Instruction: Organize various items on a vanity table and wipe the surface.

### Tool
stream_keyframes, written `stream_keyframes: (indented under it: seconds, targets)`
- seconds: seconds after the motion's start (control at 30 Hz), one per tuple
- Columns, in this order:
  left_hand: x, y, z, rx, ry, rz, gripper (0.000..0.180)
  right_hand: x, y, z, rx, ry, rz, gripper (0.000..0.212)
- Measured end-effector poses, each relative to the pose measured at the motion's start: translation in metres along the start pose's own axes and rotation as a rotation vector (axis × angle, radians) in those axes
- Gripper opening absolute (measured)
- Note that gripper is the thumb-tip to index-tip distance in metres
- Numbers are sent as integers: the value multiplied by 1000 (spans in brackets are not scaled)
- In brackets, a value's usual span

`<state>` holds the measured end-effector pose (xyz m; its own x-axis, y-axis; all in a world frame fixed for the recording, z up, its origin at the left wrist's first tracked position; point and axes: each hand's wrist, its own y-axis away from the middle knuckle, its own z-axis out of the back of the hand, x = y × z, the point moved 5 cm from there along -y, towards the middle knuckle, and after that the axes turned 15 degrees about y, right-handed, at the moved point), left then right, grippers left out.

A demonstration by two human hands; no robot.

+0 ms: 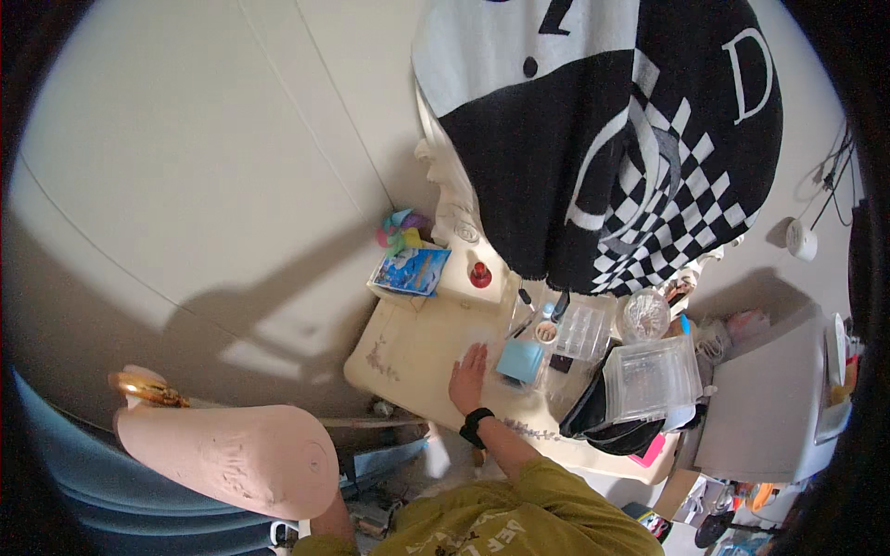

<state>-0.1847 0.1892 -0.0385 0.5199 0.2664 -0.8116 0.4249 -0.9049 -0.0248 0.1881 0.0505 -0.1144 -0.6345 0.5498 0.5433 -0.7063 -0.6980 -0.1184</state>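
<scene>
My right hand (468,378), with a black band on its wrist, lies stretched out on the cream dressing table (417,343). A pale, tissue-like patch shows at its fingertips, too faint to name. Just right of the fingers sits a light blue square box (520,361). My left forearm (336,524) runs up behind a pink padded seat (246,459) with a gold end; the hand itself is hidden, so its grip cannot be seen.
A black and white cloth (547,167) drapes the mirror. Clear plastic organisers (584,332), a clear lidded container (651,380) and a black bag (593,422) crowd the right side. A blue booklet (411,271) and red-topped bottle (479,273) stand back left. A grey cabinet (765,408) is right.
</scene>
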Motion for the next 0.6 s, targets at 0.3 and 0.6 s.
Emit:
stream_keyframes:
  seconds: [0.3,0.6]
  targets:
    - [-27,9,34,-329,-848,-83,33,-5,-18,-11,144,-26,-141,66]
    - [-51,14,34,-435,-713,-206,39,-4,-19,-27,98,140,-153,69]
